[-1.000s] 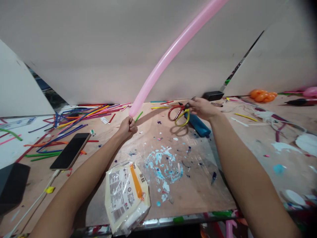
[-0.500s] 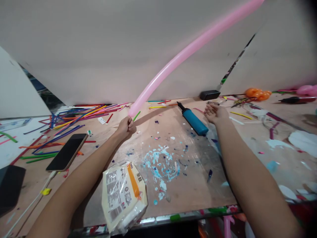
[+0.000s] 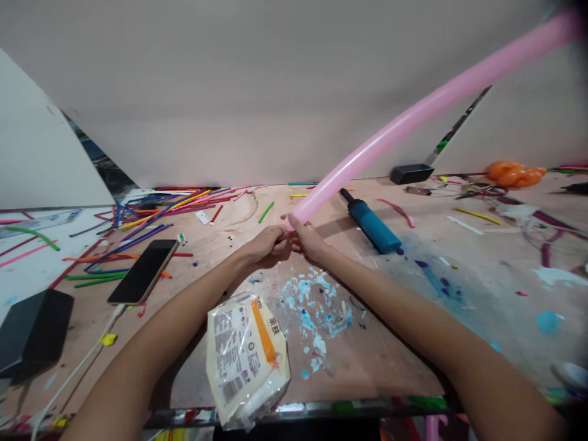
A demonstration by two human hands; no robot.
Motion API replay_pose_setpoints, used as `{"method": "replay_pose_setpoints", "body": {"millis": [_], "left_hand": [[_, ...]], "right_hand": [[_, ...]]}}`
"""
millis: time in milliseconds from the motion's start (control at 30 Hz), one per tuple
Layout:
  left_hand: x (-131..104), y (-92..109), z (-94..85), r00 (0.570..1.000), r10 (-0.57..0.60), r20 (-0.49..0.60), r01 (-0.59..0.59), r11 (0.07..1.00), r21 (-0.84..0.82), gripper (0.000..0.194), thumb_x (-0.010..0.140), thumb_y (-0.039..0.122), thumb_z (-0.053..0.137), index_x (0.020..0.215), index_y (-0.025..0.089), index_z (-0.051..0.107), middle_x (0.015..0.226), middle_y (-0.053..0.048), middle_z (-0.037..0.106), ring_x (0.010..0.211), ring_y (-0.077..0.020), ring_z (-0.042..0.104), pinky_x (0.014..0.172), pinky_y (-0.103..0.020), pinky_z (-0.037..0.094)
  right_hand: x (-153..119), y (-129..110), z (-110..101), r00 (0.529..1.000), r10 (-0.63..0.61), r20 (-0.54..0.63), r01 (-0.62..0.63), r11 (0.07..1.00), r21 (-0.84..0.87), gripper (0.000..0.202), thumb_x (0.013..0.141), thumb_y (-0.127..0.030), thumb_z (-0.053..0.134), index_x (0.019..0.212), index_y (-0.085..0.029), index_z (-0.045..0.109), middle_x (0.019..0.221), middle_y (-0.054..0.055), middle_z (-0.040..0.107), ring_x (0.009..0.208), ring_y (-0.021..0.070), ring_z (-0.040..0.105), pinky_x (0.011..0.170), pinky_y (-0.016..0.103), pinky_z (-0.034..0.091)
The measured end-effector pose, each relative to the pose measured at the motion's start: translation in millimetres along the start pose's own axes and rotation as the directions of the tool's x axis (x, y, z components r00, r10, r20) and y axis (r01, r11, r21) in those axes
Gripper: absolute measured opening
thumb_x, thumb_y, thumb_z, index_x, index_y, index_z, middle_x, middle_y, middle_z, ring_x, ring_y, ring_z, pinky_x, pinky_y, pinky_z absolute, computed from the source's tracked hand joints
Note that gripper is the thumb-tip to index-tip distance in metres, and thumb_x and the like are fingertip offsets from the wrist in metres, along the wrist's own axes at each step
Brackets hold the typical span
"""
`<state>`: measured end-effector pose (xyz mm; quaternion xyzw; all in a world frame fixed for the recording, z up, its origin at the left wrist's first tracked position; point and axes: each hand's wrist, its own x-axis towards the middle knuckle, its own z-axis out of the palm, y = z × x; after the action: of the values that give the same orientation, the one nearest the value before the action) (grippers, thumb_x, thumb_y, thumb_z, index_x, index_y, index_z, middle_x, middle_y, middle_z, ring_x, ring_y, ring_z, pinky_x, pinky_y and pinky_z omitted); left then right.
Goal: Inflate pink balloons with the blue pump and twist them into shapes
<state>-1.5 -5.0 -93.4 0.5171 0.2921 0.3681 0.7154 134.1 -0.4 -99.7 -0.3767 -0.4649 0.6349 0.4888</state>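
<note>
A long inflated pink balloon [image 3: 395, 135] slants from the middle of the table up to the top right. Its lower end is at my two hands, which meet there. My left hand [image 3: 272, 240] is closed at the very end of the balloon, its fingertips partly hidden. Just to the right, my right hand [image 3: 307, 237] has thumb and fingers closed around the balloon's end. Beyond the hands lies a short green uninflated balloon [image 3: 266, 212]. A blue hand pump [image 3: 374, 225] with a black nozzle rests on the table right of my hands.
Many thin uninflated balloons [image 3: 169, 211] lie in a heap at back left. A phone [image 3: 143, 271] on a white cable and a black box [image 3: 37, 334] are at left. A plastic-wrapped packet [image 3: 248, 358] sits at the front edge. An orange balloon shape [image 3: 514, 174] stands back right.
My right hand has come left from beside the pump and closed on the pink balloon's end by my left hand. The view has shifted slightly.
</note>
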Motion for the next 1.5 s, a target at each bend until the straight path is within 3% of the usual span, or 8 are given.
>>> {"method": "replay_pose_setpoints", "body": {"millis": [133,267,467,700,867,1067,1267,1500], "left_hand": [[0.0,4.9,-8.9,0.997,-0.058,0.050,0.055,0.997,0.047,0.042,0.085,0.027,0.046,0.045,0.019,0.035,0.038,0.004,0.029,0.035,-0.0062,0.024,0.039,-0.022,0.019],[-1.0,9.0,-15.8,0.986,-0.134,0.095,0.124,0.987,0.104,0.039,0.084,0.028,0.044,0.047,0.020,0.035,0.039,0.003,0.031,0.035,-0.0073,0.024,0.037,-0.023,0.017],[-1.4,1.4,-15.2,0.989,-0.067,0.131,0.049,0.990,0.133,0.038,0.082,0.028,0.047,0.048,0.020,0.033,0.042,0.004,0.029,0.038,-0.0076,0.026,0.041,-0.023,0.021],[-3.5,3.0,-13.0,0.979,-0.061,0.196,0.049,0.997,0.065,0.033,0.083,0.025,0.050,0.053,0.020,0.035,0.043,0.004,0.034,0.041,-0.0086,0.029,0.047,-0.024,0.028],[-2.6,1.6,-13.4,0.976,-0.037,0.216,0.026,0.998,0.053,0.038,0.087,0.033,0.050,0.053,0.019,0.040,0.043,0.003,0.036,0.042,-0.0104,0.038,0.051,-0.025,0.036],[-2.2,-0.8,-14.7,0.969,0.012,0.245,-0.029,0.997,0.067,0.033,0.089,0.033,0.046,0.059,0.019,0.047,0.044,0.002,0.041,0.047,-0.0137,0.047,0.054,-0.028,0.041],[-4.3,0.4,-11.8,0.976,-0.015,0.215,-0.003,0.997,0.081,0.036,0.090,0.037,0.047,0.058,0.019,0.046,0.044,0.002,0.041,0.044,-0.0117,0.044,0.053,-0.026,0.041],[-4.0,0.3,-10.8,0.978,-0.008,0.210,-0.004,0.998,0.060,0.036,0.089,0.037,0.049,0.059,0.019,0.046,0.044,0.002,0.041,0.046,-0.0129,0.047,0.053,-0.026,0.042]], "right_hand": [[10.0,7.5,-5.8,0.991,-0.057,-0.122,0.079,0.980,0.184,0.059,0.068,-0.076,0.062,0.081,-0.020,0.054,0.054,-0.004,0.052,0.037,0.0089,0.042,0.033,0.023,0.029],[18.4,10.6,-10.3,0.970,-0.050,-0.239,0.110,0.964,0.244,0.051,0.067,-0.067,0.070,0.074,-0.020,0.051,0.057,-0.003,0.055,0.047,0.0114,0.051,0.043,0.025,0.042],[27.2,18.7,-12.1,0.943,-0.066,-0.327,0.141,0.967,0.211,0.041,0.073,-0.056,0.072,0.073,-0.021,0.050,0.053,-0.004,0.053,0.046,0.0121,0.051,0.043,0.026,0.041],[28.9,26.4,-20.9,0.934,-0.138,-0.330,0.152,0.988,0.019,0.046,0.072,-0.063,0.070,0.074,-0.020,0.054,0.053,-0.002,0.055,0.050,0.0133,0.055,0.045,0.025,0.041],[28.6,26.8,-24.9,0.946,-0.162,-0.280,0.151,0.987,-0.064,0.046,0.074,-0.066,0.065,0.074,-0.021,0.055,0.052,-0.002,0.052,0.051,0.0142,0.053,0.045,0.025,0.038],[29.6,25.2,-23.4,0.936,-0.180,-0.302,0.169,0.984,-0.063,0.050,0.073,-0.070,0.063,0.073,-0.021,0.053,0.055,-0.001,0.055,0.052,0.0140,0.054,0.046,0.025,0.038],[31.3,28.1,-25.6,0.928,-0.160,-0.335,0.150,0.987,-0.055,0.050,0.072,-0.069,0.066,0.074,-0.020,0.055,0.055,0.001,0.057,0.054,0.0165,0.058,0.046,0.026,0.042],[30.8,28.5,-24.6,0.945,-0.168,-0.282,0.155,0.986,-0.067,0.051,0.073,-0.070,0.063,0.073,-0.018,0.059,0.056,0.002,0.060,0.054,0.0154,0.059,0.048,0.025,0.044]]}}
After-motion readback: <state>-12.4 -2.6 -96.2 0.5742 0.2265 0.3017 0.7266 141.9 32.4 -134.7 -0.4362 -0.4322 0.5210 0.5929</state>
